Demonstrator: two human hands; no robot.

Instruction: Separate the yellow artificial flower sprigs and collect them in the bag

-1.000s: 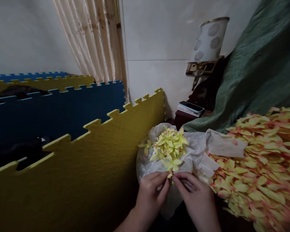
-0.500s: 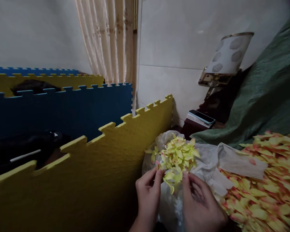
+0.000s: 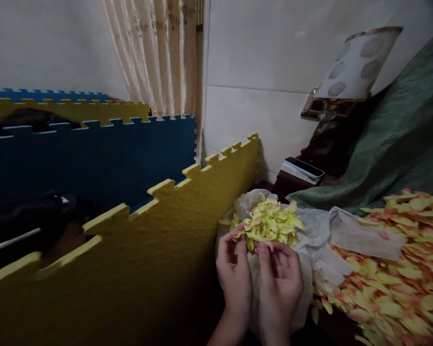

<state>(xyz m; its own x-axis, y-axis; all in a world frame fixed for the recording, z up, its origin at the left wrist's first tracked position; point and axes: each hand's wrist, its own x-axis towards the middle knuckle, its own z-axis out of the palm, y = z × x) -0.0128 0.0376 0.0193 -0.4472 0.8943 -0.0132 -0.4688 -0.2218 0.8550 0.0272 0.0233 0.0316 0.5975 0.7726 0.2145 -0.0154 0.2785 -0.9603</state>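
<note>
The step in hand appears to be fine fingertip work on a small blossom (image 3: pixel 250 243), yellow-green with a touch of pink, at the near edge of a heap of blossoms (image 3: pixel 274 222). The left hand (image 3: pixel 234 271) has its thumb and forefinger pinched on the blossom's left side; the right hand (image 3: pixel 279 276) pinches at its right side with thumb and forefinger, the other fingers loosely curled. The fingertips hide much of the piece, so whether it is one part or two being fitted together cannot be told.

The heap lies just beyond the hands on a crumpled white plastic bag (image 3: pixel 303 288). To the right, well apart from the fingers, spreads a larger pile of loose petals (image 3: pixel 400 288), yellow with pink edges. A yellow foam mat (image 3: pixel 159 259) stands on edge at the left, with a blue mat (image 3: pixel 94 168) behind it. On the far side, near green cloth (image 3: pixel 393 144), a phone (image 3: pixel 305 166) rests on a small dark stand (image 3: pixel 288 185).

As a judgement, the next move calls for a light, steady pinch from both hands, close together, with care not to crease the thin petals or catch neighbouring blossoms.
</note>
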